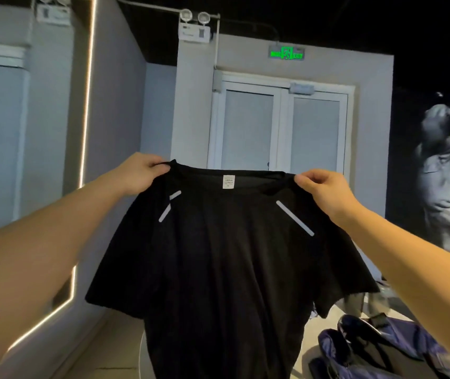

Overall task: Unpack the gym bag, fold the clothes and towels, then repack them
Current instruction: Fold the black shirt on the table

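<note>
Hanging at the centre of the view, the black T-shirt is spread between two hands held well apart. The left hand, at about 10 o'clock, pinches the shoulder seam beside the collar. The right hand, at about 2 o'clock, pinches the opposite shoulder the same way. Both sets of fingers are curled onto the cloth. The white label shows inside the neck at 12 o'clock, and the hem runs out of sight at 6 o'clock. The gym bag, dark blue and slumped open, lies low at 5 o'clock, apart from the shirt. I judge this to be the shake-out before folding.

Several things could go wrong from here:

- **Grip:** each hold is only a small pinch near the neck, so the thin cloth could slip free on one side and the shirt would swing down crooked.
- **Left shoulder:** the pale stripe there looks kinked, which suggests a twist. Laid down like that, the fold would come out lopsided.
- **Sleeves:** both droop inward and could get trapped underneath.
- **Hem:** its end is hidden, so it may drag on whatever lies below or catch on the bag.
</note>
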